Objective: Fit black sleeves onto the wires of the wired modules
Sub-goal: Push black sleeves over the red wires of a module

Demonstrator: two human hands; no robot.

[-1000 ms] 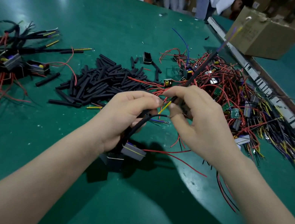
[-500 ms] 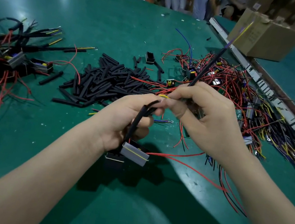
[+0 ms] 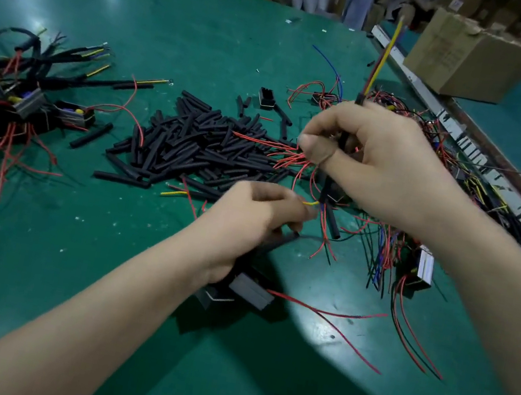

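left hand (image 3: 250, 216): low, centre; grip curled round a module's (image 3: 249, 291) black leads, yellow wire end (image 3: 310, 202) sticking out by the fingertips
module: grey block hanging under the left wrist, just over the counter (image 3: 178, 26); red wires (image 3: 328, 317) trail right from it
right hand (image 3: 370, 161): raised above the left; thumb and fingers pinch a black sleeve (image 3: 343, 142)
sleeve: upright in the right grip, wire bundle (image 3: 382, 58) (yellow, red) coming out its top; lower end drops toward the left hand
sleeve pile (image 3: 198, 144): loose black sleeves, mid counter, left of the hands
done modules (image 3: 22, 99): far left, sleeved leads fanned out
raw modules (image 3: 420, 267): tangle of red, yellow, black wire, right side
box (image 3: 468, 56): cardboard, top right, past the counter edge
blur: hands smeared, finger detail unclear
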